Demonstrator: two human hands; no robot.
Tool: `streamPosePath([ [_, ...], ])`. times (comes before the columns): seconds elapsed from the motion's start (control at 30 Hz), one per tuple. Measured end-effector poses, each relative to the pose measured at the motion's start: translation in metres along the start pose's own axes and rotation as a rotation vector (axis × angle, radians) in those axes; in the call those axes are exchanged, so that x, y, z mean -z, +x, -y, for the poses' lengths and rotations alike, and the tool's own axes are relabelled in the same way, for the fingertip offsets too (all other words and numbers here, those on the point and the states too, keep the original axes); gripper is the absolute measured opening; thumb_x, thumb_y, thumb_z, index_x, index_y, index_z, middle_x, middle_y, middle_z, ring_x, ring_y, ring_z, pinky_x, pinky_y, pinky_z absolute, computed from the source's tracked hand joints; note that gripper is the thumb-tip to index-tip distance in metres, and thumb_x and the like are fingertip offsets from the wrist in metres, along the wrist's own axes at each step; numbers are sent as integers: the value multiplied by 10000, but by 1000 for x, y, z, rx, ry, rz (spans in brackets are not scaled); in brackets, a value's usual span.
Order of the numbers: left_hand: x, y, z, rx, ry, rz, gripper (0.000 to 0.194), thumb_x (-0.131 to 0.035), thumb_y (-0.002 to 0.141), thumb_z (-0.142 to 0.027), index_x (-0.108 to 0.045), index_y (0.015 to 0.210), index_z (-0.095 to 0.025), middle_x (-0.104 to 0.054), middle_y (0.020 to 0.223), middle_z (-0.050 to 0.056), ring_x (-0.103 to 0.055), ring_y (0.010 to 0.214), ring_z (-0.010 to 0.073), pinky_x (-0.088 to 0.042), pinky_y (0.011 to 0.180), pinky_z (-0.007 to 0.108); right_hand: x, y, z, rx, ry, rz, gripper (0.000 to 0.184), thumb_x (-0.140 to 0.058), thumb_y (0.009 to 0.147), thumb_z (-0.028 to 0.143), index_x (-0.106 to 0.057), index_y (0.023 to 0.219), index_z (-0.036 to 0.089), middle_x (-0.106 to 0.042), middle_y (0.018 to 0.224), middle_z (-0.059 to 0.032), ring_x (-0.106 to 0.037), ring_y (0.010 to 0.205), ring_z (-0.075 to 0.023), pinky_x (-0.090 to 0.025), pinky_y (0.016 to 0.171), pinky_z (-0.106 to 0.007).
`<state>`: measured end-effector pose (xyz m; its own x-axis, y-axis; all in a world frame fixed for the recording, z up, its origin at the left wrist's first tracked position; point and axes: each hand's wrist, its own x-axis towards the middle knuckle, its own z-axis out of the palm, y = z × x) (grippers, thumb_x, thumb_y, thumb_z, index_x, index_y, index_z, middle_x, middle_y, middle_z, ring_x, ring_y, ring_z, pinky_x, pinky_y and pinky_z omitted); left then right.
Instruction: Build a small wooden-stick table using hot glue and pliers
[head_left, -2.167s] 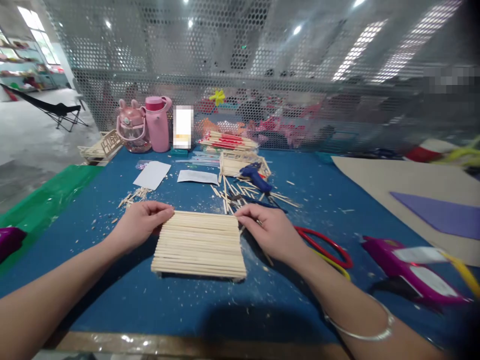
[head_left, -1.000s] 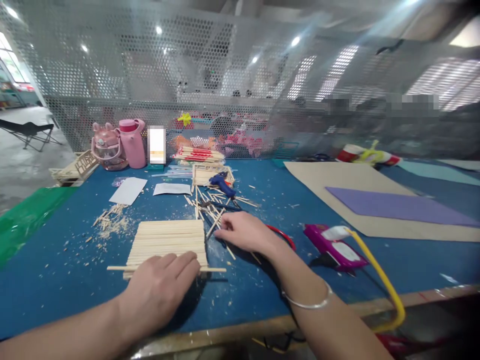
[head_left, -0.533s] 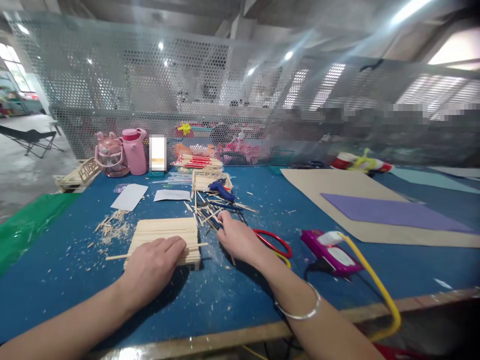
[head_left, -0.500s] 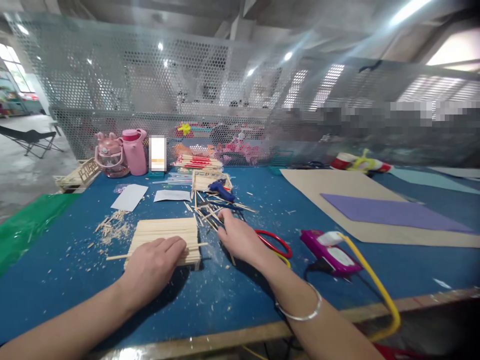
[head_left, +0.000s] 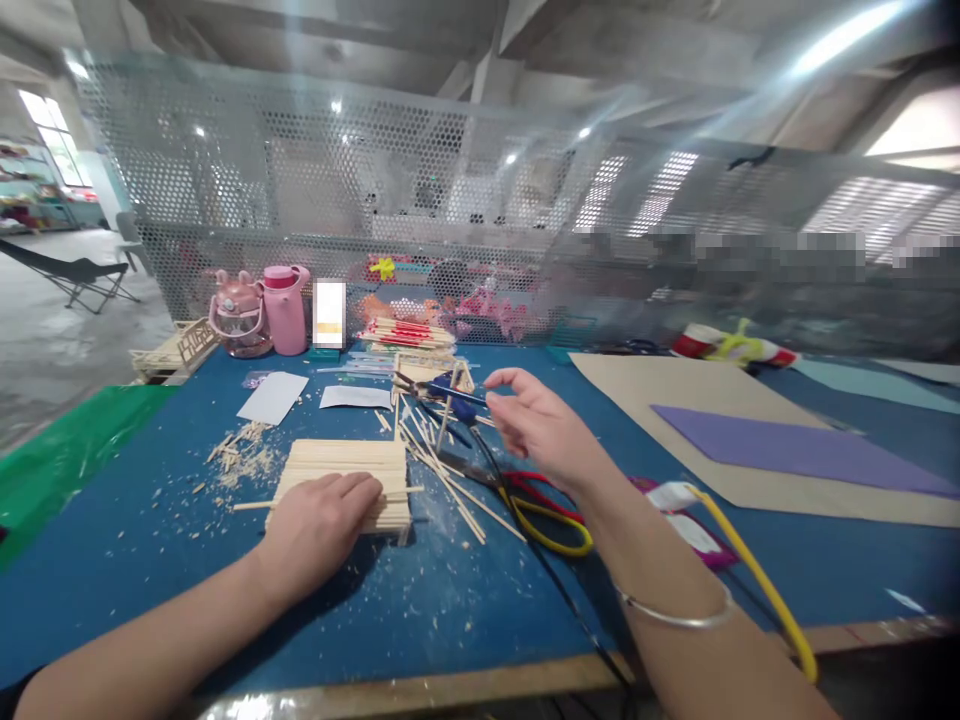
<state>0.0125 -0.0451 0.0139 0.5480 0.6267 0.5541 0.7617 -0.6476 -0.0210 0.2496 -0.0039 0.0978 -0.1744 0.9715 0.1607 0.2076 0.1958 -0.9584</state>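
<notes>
My left hand (head_left: 321, 525) lies over a small platform of pale wooden sticks (head_left: 341, 458). Its fingers press a loose wooden stick (head_left: 251, 506) crosswise on top, both ends jutting past the sides. To the right, my right hand (head_left: 544, 425) is raised above the table, its fingers closed on the handle end of slim pliers (head_left: 421, 388) whose jaws point left. Below the pliers are scattered thin sticks (head_left: 459, 495) and scissors with red and yellow handles (head_left: 555, 537). A blue glue gun (head_left: 463, 408) sits behind the pliers, partly hidden.
Wood scraps (head_left: 244, 460) lie left of the platform, near white paper (head_left: 274, 397). Pink bottles (head_left: 285, 312) and bundled sticks (head_left: 409, 335) stand at the back. A purple sheet (head_left: 787, 450) lies on brown card at right. A black cord (head_left: 559, 580) crosses the front edge.
My right hand has lifted from the stick pile with the pliers and moved right and up, uncovering the scissors. My left hand stays on the platform. The view has shifted slightly.
</notes>
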Motion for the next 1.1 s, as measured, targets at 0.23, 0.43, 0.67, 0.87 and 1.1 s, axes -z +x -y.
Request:
streamPosePath([
  [0.23,9,3,5,49,-219,-68,250,-363,899,-232,-605,914,-169,-696,923,79,-657,793,163,-535,679,288,2,10,1,15,312,-14,297,-595,729,426,-375,843,261,-257,447,125,-150,368,-58,-164,375,-185],
  [0.43,30,40,11,140,-371,-164,251,-407,879,-270,-635,835,-174,-541,1249,137,-565,1058,211,-480,860,402,-4,10,15,202,336,-95,278,-539,758,500,-381,851,290,-215,489,98,-220,393,-94,-215,403,-214],
  [0.67,30,90,23,333,-699,-30,266,-415,862,-294,-649,782,-197,-699,876,95,-412,1249,229,-443,886,412,-32,35,14,250,493,-154,245,-517,783,474,-369,822,283,-199,523,84,-240,416,-103,-262,426,-223],
  [0.87,43,119,39,428,-604,-177,248,-456,823,-292,-657,754,-164,-641,1055,120,-450,1202,238,-429,879,382,-56,36,14,220,654,-43,271,-506,820,417,-329,713,242,-206,547,76,-251,438,-93,-298,449,-211],
  [1.1,49,112,46,294,-638,-43,297,-430,825,-345,-648,729,-168,-647,779,60,-574,939,202,-426,812,322,-56,25,15,168,786,-45,272,-465,858,349,-337,655,221,-211,554,65,-251,452,-91,-326,451,-207],
])
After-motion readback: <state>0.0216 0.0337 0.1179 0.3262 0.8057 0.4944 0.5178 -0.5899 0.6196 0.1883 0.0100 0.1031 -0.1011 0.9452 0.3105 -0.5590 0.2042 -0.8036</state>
